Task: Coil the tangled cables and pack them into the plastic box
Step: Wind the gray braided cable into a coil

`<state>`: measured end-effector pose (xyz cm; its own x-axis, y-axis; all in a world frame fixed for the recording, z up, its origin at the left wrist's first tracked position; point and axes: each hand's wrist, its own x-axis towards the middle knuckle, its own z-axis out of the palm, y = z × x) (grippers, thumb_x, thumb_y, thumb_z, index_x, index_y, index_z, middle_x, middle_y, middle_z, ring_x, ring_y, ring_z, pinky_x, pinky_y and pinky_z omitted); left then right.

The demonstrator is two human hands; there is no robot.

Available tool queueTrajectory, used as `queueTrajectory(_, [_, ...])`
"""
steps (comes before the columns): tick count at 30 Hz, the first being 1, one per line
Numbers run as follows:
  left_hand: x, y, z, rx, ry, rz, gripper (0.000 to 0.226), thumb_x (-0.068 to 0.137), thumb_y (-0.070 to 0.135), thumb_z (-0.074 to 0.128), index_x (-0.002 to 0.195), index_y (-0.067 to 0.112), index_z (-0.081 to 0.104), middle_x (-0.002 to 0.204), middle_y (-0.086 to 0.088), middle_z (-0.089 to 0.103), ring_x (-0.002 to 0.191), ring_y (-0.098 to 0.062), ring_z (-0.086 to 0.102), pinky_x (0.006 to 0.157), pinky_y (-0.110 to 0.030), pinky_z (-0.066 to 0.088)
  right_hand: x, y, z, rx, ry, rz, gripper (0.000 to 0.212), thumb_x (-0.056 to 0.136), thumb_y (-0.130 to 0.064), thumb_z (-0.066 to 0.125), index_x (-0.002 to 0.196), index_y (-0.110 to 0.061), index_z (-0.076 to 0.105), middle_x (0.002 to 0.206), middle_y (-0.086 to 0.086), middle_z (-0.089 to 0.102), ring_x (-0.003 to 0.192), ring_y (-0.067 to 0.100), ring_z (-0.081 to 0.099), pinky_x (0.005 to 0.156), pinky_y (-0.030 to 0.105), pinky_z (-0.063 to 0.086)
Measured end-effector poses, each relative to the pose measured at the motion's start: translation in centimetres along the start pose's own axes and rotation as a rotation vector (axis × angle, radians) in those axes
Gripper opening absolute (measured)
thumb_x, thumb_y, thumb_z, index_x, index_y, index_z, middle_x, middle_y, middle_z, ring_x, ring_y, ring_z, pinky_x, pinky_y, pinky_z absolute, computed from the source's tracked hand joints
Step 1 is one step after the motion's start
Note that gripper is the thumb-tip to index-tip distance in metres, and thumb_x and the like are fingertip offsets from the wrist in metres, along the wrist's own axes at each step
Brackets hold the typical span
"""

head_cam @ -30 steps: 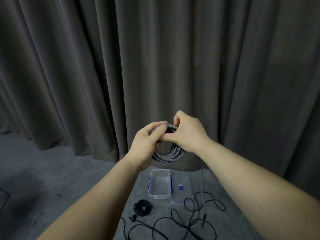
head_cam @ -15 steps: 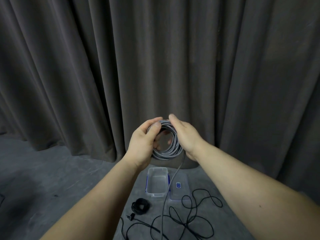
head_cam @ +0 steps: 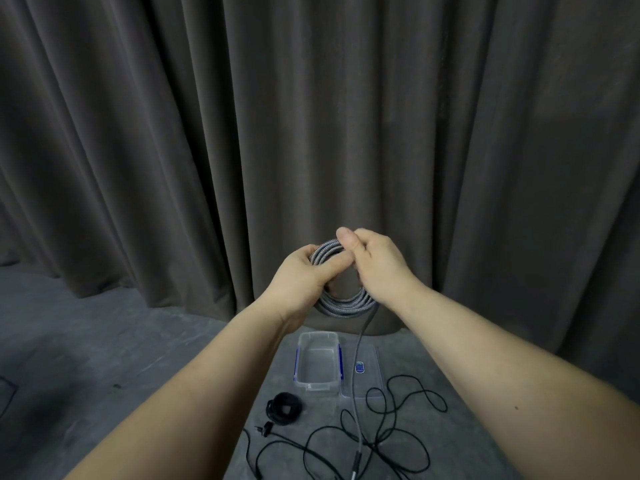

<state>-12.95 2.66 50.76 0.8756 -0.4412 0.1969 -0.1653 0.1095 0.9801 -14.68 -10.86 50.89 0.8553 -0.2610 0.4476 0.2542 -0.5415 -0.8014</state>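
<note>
I hold a coil of grey braided cable (head_cam: 341, 304) in the air above the table. My left hand (head_cam: 304, 275) grips the coil's left side. My right hand (head_cam: 375, 265) pinches the strand at the coil's top. The cable's loose tail (head_cam: 356, 382) hangs straight down to its plug near the table's front. Below stands the clear plastic box (head_cam: 318, 362) with blue clips, open and with nothing inside. Its clear lid (head_cam: 367, 372) lies flat to the right. A small coiled black cable (head_cam: 284, 408) rests in front of the box. A thin black cable (head_cam: 398, 424) lies tangled at the front.
The grey table (head_cam: 277, 382) is narrow, with its left edge running under my left forearm. A dark curtain (head_cam: 311, 133) hangs close behind it. The grey floor (head_cam: 86, 358) spreads out to the left.
My right hand swept round the coil and came back to its top, laying on another loop. The hanging tail is now shorter and its plug has lifted nearer.
</note>
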Motion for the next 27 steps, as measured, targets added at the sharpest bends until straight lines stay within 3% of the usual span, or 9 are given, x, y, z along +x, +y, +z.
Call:
queueTrajectory(3, [-0.2, -0.2, 0.4, -0.031, -0.002, 0.033, 0.002, 0.091, 0.005, 0.061, 0.093, 0.007, 0.060, 0.045, 0.011, 0.052, 0.041, -0.001, 0.044, 0.047, -0.018, 0.035, -0.1, 0.0, 0.1, 0.011, -0.028, 0.009, 0.051, 0.094, -0.051, 0.047, 0.079, -0.004, 0.054, 0.061, 0.007, 0.054, 0.054, 0.020, 0.048, 0.060, 0.040, 0.048])
queueTrajectory(5, [-0.3, -0.2, 0.4, -0.109, 0.011, 0.040, 0.008, 0.093, 0.003, 0.057, 0.100, 0.003, 0.059, 0.044, 0.009, 0.051, 0.039, -0.001, 0.041, 0.045, -0.017, 0.033, -0.2, -0.3, 0.1, 0.077, -0.030, 0.013, 0.051, 0.095, -0.048, 0.048, 0.081, 0.000, 0.055, 0.059, 0.007, 0.054, 0.050, 0.018, 0.048, 0.055, 0.037, 0.046])
queueTrajectory(8, [-0.3, -0.3, 0.4, -0.177, 0.034, 0.059, 0.018, 0.095, 0.012, 0.057, 0.107, 0.000, 0.061, 0.049, 0.011, 0.046, 0.043, -0.003, 0.036, 0.052, -0.022, 0.033, -0.2, -0.4, 0.1, 0.168, -0.030, -0.021, 0.042, 0.097, -0.042, 0.048, 0.073, -0.009, 0.051, 0.055, 0.003, 0.050, 0.045, 0.018, 0.045, 0.050, 0.033, 0.041])
queueTrajectory(12, [-0.2, -0.1, 0.8, -0.233, 0.115, 0.066, 0.022, 0.098, 0.029, 0.052, 0.102, 0.014, 0.067, 0.055, 0.007, 0.050, 0.046, -0.006, 0.040, 0.050, -0.021, 0.038, -0.2, -0.5, 0.2, 0.234, -0.001, -0.010, 0.034, 0.100, -0.040, 0.044, 0.078, -0.015, 0.050, 0.052, -0.003, 0.053, 0.045, 0.015, 0.047, 0.049, 0.030, 0.041])
queueTrajectory(17, [0.1, 0.2, 0.0, -0.269, 0.276, 0.066, 0.017, 0.096, 0.025, 0.057, 0.100, 0.015, 0.071, 0.069, 0.008, 0.065, 0.051, -0.005, 0.049, 0.048, -0.020, 0.037, -0.5, 0.6, 0.5, 0.311, -0.032, 0.158, 0.037, 0.098, -0.049, 0.041, 0.099, -0.017, 0.059, 0.096, 0.006, 0.067, 0.085, 0.019, 0.065, 0.076, 0.039, 0.055])
queueTrajectory(20, [0.5, 0.2, -1.4, -0.268, 0.334, 0.069, 0.017, 0.096, 0.025, 0.057, 0.091, 0.017, 0.071, 0.070, 0.006, 0.063, 0.053, -0.008, 0.042, 0.047, -0.022, 0.032, -1.5, 1.6, -0.2, 0.367, -0.163, 0.300, 0.018, 0.098, -0.038, 0.047, 0.095, -0.023, 0.057, 0.088, 0.007, 0.065, 0.063, 0.026, 0.062, 0.060, 0.034, 0.051])
queueTrajectory(22, [0.5, 0.1, -2.3, -0.286, 0.347, 0.044, 0.016, 0.096, 0.026, 0.057, 0.092, 0.017, 0.070, 0.068, 0.005, 0.060, 0.050, -0.007, 0.039, 0.045, -0.021, 0.032, -2.0, 2.0, -0.8, 0.290, -0.220, 0.329, 0.009, 0.095, -0.016, 0.049, 0.090, -0.017, 0.056, 0.076, 0.010, 0.063, 0.049, 0.022, 0.054, 0.054, 0.027, 0.044])
queueTrajectory(24, [0.5, -0.1, -3.1, -0.310, 0.334, 0.029, 0.015, 0.096, 0.027, 0.057, 0.095, 0.016, 0.068, 0.065, 0.006, 0.057, 0.047, -0.007, 0.036, 0.044, -0.020, 0.032, -2.1, 3.0, -1.0, 0.117, -0.236, 0.336, 0.017, 0.090, -0.002, 0.049, 0.080, -0.011, 0.058, 0.071, 0.010, 0.063, 0.050, 0.018, 0.053, 0.054, 0.027, 0.046])
queueTrajectory(27, [0.6, 0.0, -3.7, -0.352, 0.305, 0.020, 0.014, 0.095, 0.030, 0.057, 0.093, 0.020, 0.066, 0.062, 0.008, 0.054, 0.046, -0.005, 0.033, 0.045, -0.019, 0.030, -1.5, 4.5, -1.3, -0.304, -0.256, 0.334, 0.019, 0.090, -0.011, 0.054, 0.078, -0.005, 0.067, 0.077, 0.012, 0.068, 0.068, 0.023, 0.061, 0.064, 0.030, 0.050])
